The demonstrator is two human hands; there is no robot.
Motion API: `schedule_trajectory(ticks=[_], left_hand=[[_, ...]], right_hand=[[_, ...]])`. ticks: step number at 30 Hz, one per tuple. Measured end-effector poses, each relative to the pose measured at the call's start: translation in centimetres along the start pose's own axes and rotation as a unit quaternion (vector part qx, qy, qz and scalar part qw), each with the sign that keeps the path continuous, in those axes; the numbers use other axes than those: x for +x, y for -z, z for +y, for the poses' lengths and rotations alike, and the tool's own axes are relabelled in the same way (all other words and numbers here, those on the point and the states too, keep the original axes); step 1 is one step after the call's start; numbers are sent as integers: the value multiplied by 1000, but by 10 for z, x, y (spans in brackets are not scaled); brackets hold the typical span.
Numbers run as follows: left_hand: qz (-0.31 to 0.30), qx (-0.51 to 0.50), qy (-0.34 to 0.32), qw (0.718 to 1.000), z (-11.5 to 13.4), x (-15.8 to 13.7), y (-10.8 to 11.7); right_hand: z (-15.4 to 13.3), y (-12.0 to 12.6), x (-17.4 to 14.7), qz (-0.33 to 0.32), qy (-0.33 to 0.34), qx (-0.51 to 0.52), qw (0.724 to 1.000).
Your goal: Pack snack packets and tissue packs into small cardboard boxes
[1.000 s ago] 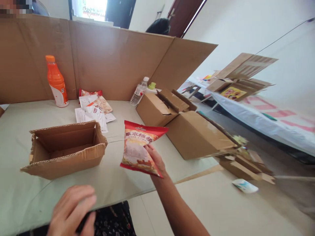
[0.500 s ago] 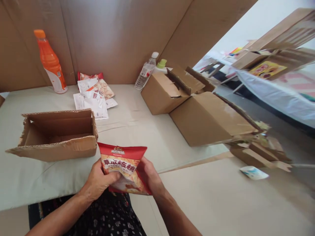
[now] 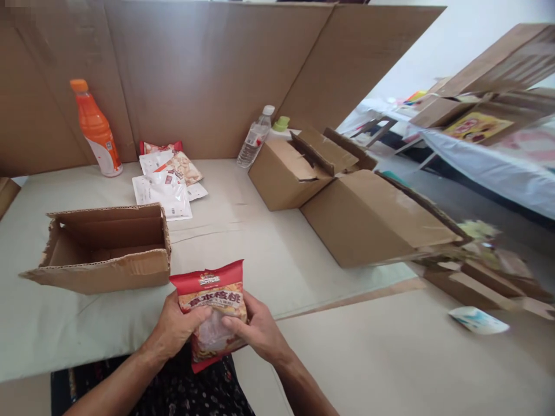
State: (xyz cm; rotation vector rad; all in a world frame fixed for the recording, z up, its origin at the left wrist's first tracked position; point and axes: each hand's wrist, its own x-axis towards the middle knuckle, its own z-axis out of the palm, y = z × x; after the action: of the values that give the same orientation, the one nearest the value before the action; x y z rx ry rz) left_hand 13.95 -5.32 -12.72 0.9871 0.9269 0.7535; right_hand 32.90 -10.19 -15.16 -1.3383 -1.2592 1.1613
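Between my two hands is a red snack bag (image 3: 212,289) with a pale clear window, held upright just off the table's front edge. My left hand (image 3: 176,326) grips its left side, thumb across the front. On the right side my right hand (image 3: 260,329) closes round it too, its thumb pressed on the window. The fingers behind the bag are hidden. An open cardboard box (image 3: 108,274) stands to the left of the bag, and I see no goods inside it. Farther back lie several snack packets (image 3: 167,193), white and red, in a loose pile.
An orange drink bottle (image 3: 99,138) and a clear water bottle (image 3: 255,138) stand at the back by a cardboard wall (image 3: 208,75). Two brown boxes (image 3: 364,214) sit at the right of the table. A small white packet (image 3: 479,320) lies farther right.
The bag has turned more upright and squarer to me. My right thumb has come round onto its front. The view has tilted slightly upward.
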Motion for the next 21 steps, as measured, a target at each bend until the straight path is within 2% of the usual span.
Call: schedule_trajectory(ticks=[3,5,8,10,12,14,17,19,21], left_hand=[[52,-23,-8,998,-9,-1,-2],[79,-42,-17,996,-15,0,-8],[107,-73,-26,991,-20,-3,-18],[101,-101,-20,990,-19,-9,-23],[48,-131,-27,990,-19,-18,-25],[-38,-140,-64,987,-22,-28,-25],[-156,-100,-102,977,-34,-35,-21],[-195,-40,-97,975,-41,-36,-15],[-184,76,-143,969,-38,-39,-4]], right_hand=[[5,8,-9,150,68,-120,979],[7,11,-18,188,94,-188,959],[12,7,-29,109,124,-261,951],[18,-2,-34,64,137,-302,941],[24,-11,-34,63,146,-331,930],[29,-14,-32,86,153,-347,921],[26,-6,-26,100,128,-344,925],[17,6,-22,114,77,-316,939],[4,20,-20,146,32,-269,951]])
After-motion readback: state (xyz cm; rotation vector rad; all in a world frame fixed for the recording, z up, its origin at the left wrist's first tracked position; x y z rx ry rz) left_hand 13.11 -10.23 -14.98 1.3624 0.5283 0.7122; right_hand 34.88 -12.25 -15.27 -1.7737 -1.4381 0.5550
